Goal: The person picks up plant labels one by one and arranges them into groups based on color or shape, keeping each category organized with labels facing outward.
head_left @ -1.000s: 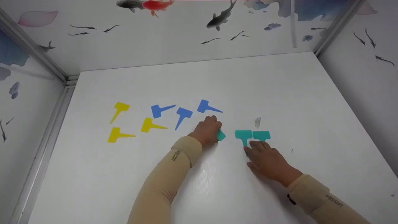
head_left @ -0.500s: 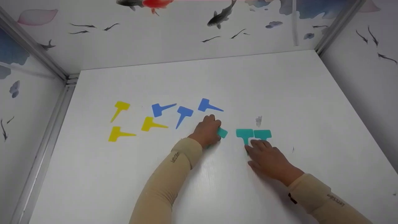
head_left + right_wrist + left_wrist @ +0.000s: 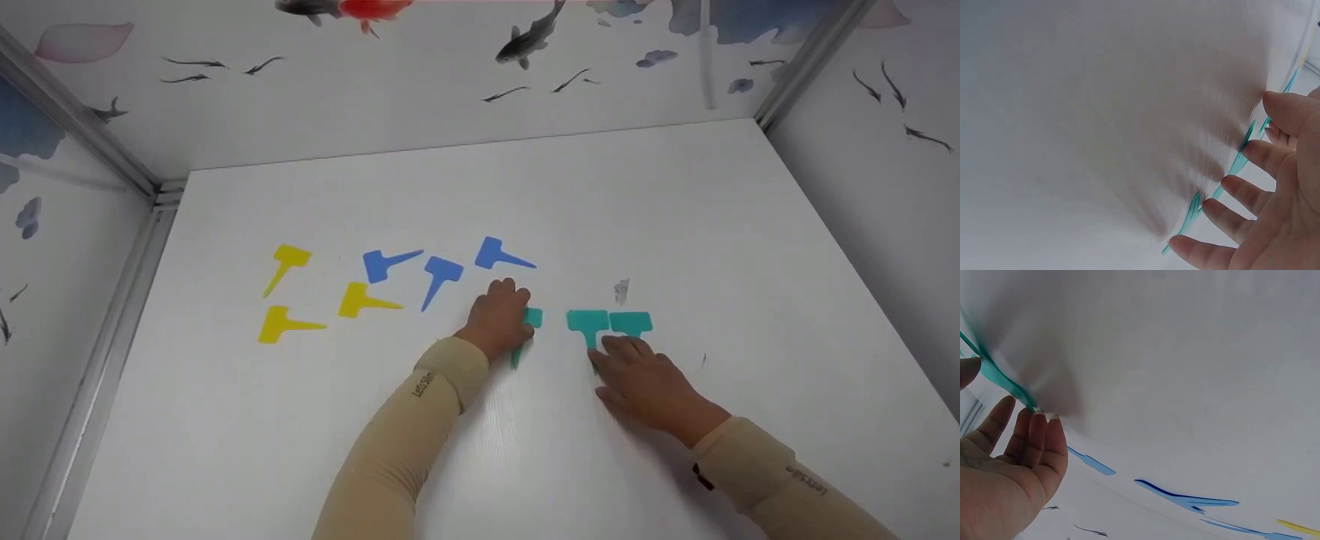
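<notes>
your left hand (image 3: 496, 319) pinches left teal tag (image 3: 533, 318), left of middle teal tag (image 3: 588, 320). your right hand (image 3: 649, 384) grips nothing, fingers extended, touching middle teal tag, right teal tag (image 3: 631, 322). best steady those lightly, turn yours flat on table (image 3: 247, 442).

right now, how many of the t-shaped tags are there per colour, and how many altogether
yellow tags: 3
blue tags: 3
green tags: 3, one partly hidden by the left hand, two partly by the right hand
total: 9
</notes>
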`<state>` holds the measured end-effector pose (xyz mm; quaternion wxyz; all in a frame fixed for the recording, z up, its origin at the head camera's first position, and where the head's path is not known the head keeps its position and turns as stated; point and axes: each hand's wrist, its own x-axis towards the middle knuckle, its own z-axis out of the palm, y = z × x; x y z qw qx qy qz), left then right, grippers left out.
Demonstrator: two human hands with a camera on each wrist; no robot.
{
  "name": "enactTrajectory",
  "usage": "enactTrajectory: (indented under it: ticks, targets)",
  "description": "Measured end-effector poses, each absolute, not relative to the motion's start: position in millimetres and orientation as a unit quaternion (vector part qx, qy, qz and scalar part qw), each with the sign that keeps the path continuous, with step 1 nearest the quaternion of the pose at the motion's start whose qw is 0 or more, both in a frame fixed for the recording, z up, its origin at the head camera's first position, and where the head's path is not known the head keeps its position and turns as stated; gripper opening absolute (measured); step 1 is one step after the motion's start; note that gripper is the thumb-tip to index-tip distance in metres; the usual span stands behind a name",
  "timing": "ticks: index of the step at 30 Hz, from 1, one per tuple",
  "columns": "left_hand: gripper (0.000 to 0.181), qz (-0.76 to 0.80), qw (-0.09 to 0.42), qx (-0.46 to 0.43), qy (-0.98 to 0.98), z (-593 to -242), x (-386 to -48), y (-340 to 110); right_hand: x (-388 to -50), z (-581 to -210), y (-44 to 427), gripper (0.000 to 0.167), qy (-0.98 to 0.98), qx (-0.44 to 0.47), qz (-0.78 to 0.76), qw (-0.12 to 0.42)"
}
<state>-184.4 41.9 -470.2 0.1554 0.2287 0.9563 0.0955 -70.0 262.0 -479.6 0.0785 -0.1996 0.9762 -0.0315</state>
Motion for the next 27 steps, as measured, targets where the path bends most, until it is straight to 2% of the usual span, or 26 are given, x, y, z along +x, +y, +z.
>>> enactTrajectory:
  ticks: [10, 20, 27]
  targets:
    - [0.038, 0.114, 0.141, 0.219, 0.959, -474, -183, 46, -71, -481, 263, 0.056, 0.977, -0.197, -0.036, 0.079]
    - [0.042, 0.125, 0.174, 0.182, 0.96, -469, -180, 53, -71, -481, 261, 0.057, 0.977, -0.186, -0.042, 0.096]
    - [0.042, 0.124, 0.168, 0.192, 0.959, -467, -179, 53, -71, -481, 261, 0.057, 0.977, -0.189, -0.039, 0.093]
